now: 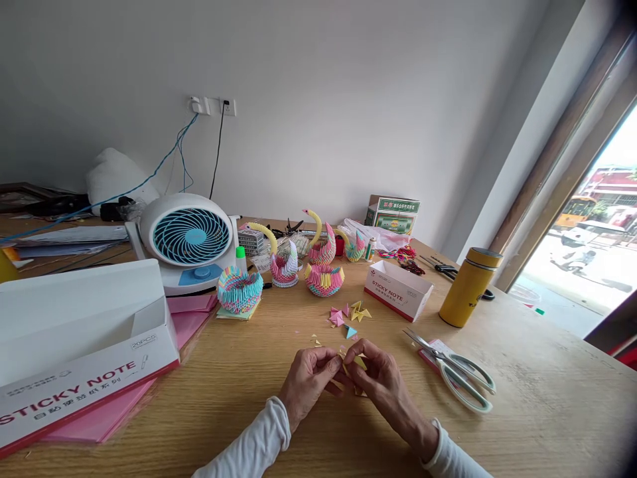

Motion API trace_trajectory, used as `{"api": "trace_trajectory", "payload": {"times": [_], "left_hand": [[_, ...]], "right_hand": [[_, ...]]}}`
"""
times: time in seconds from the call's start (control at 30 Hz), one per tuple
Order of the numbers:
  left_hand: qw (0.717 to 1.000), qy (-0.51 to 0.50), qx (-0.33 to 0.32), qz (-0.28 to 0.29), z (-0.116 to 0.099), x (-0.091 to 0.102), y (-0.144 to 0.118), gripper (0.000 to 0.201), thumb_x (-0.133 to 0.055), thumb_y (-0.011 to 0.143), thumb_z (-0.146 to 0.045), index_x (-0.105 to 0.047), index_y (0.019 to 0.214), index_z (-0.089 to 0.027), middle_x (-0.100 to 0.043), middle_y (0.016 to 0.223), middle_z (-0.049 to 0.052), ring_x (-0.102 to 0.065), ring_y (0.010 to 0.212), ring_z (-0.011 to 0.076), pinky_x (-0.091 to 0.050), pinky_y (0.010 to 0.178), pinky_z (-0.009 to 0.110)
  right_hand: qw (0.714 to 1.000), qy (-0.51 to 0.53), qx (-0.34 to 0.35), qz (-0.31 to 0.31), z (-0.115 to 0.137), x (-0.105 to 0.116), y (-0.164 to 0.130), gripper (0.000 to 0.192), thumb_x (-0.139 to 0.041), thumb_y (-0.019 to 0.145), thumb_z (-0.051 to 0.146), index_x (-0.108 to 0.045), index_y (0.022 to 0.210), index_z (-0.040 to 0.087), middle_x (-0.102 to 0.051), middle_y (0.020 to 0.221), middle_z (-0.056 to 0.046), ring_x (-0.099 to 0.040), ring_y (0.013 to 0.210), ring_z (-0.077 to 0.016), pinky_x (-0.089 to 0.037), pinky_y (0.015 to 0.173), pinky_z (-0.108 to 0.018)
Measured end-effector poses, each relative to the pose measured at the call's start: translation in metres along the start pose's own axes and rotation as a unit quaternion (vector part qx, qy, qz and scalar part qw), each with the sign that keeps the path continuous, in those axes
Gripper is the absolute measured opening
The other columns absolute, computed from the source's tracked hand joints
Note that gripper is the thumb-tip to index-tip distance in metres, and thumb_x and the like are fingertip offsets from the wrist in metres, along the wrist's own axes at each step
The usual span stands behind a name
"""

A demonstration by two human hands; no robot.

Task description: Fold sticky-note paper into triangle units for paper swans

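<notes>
My left hand [312, 377] and my right hand [374, 375] meet low over the table, fingertips pinched together. Between them is a small piece of yellow paper [360, 362], partly hidden by the fingers. Just beyond lie folded paper triangles: a pink group [337, 315], a yellow group [359, 311] and a blue one [350, 331]. Tiny yellow scraps [315, 340] are scattered near my left hand. To the right, scissors [455, 372] with pale handles rest partly on a small pink-and-white packet [434, 350].
Farther back stand a blue paper bowl [239, 290], a pink one [324, 279] and several paper swans [284, 262]. A white fan [186, 239] and a long sticky note box [89, 358] occupy the left. A smaller box [398, 292] and yellow flask [468, 289] stand right.
</notes>
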State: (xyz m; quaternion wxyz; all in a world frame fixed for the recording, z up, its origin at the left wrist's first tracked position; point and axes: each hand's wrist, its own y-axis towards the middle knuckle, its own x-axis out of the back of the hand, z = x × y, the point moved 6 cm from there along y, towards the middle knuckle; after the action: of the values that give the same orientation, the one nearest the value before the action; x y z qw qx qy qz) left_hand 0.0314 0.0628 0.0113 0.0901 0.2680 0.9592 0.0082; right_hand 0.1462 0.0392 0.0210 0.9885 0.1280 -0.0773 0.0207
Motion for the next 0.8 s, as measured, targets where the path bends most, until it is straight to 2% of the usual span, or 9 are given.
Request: {"api": "trace_trajectory", "payload": {"times": [0.13,0.27,0.47,0.57,0.63,0.7,0.8], "left_hand": [[0.999,-0.026,0.019,0.017,0.0023,-0.0009,0.0003,0.038,-0.068,0.076,-0.048,-0.072,0.081,-0.011,-0.073,0.072,0.01,-0.071,0.066,0.0224,-0.053,0.057,0.027],[0.997,-0.058,0.041,0.028,0.0042,-0.001,0.0,0.036,-0.068,0.076,-0.045,-0.071,0.082,-0.01,-0.073,0.075,0.01,-0.071,0.068,0.0219,-0.053,0.058,0.026],[0.997,-0.063,0.044,0.001,0.0062,0.0029,-0.0001,0.037,-0.071,0.073,-0.046,-0.07,0.081,-0.009,-0.072,0.075,0.01,-0.07,0.068,0.0213,-0.053,0.056,0.025],[0.997,-0.06,0.038,-0.018,0.0071,0.0052,0.0008,0.037,-0.072,0.073,-0.046,-0.069,0.08,-0.01,-0.071,0.074,0.008,-0.071,0.069,0.0214,-0.054,0.055,0.025],[0.998,-0.049,0.029,-0.035,0.0067,0.0074,0.0016,0.036,-0.073,0.072,-0.046,-0.069,0.078,-0.011,-0.069,0.072,0.007,-0.071,0.07,0.022,-0.054,0.053,0.024],[0.999,-0.031,0.016,-0.042,0.0053,0.0085,0.0023,0.036,-0.072,0.072,-0.047,-0.069,0.077,-0.011,-0.068,0.07,0.006,-0.071,0.071,0.0227,-0.055,0.053,0.024],[1.0,0.002,-0.002,-0.022,0.0021,0.006,0.0028,0.037,-0.068,0.076,-0.048,-0.07,0.079,-0.011,-0.069,0.071,0.007,-0.071,0.072,0.023,-0.056,0.053,0.025]], "right_hand": [[1.0,-0.011,-0.004,0.01,-0.0011,0.0022,0.0002,0.024,-0.061,0.081,0.041,-0.055,0.074,0.019,-0.045,0.056,0.005,-0.037,0.047,-0.0094,-0.032,0.044,-0.021],[0.998,-0.064,0.015,0.016,0.0001,0.0051,-0.0003,0.019,-0.059,0.084,0.035,-0.056,0.074,0.019,-0.048,0.057,0.004,-0.041,0.046,-0.0094,-0.033,0.043,-0.02],[0.994,-0.093,0.048,0.013,0.0021,0.0036,-0.0012,0.02,-0.056,0.087,0.035,-0.057,0.076,0.019,-0.051,0.066,0.002,-0.043,0.05,-0.0088,-0.036,0.045,-0.02],[0.998,-0.052,0.014,0.014,-0.0019,0.0021,-0.0016,0.022,-0.058,0.087,0.041,-0.055,0.09,0.019,-0.05,0.065,0.004,-0.041,0.046,-0.0078,-0.034,0.043,-0.019],[1.0,0.001,-0.016,0.01,-0.0039,0.0017,-0.0021,0.029,-0.059,0.085,0.046,-0.052,0.098,0.02,-0.054,0.074,0.003,-0.043,0.047,-0.0076,-0.036,0.043,-0.02],[0.998,0.045,-0.031,0.008,-0.0043,0.0012,-0.0024,0.033,-0.058,0.085,0.049,-0.051,0.1,0.02,-0.056,0.082,0.001,-0.047,0.05,-0.008,-0.038,0.045,-0.02],[0.997,0.063,-0.043,0.004,-0.0068,0.0014,-0.001,0.034,-0.058,0.085,0.05,-0.051,0.097,0.019,-0.052,0.072,0.003,-0.045,0.049,-0.0079,-0.036,0.044,-0.019]]}}
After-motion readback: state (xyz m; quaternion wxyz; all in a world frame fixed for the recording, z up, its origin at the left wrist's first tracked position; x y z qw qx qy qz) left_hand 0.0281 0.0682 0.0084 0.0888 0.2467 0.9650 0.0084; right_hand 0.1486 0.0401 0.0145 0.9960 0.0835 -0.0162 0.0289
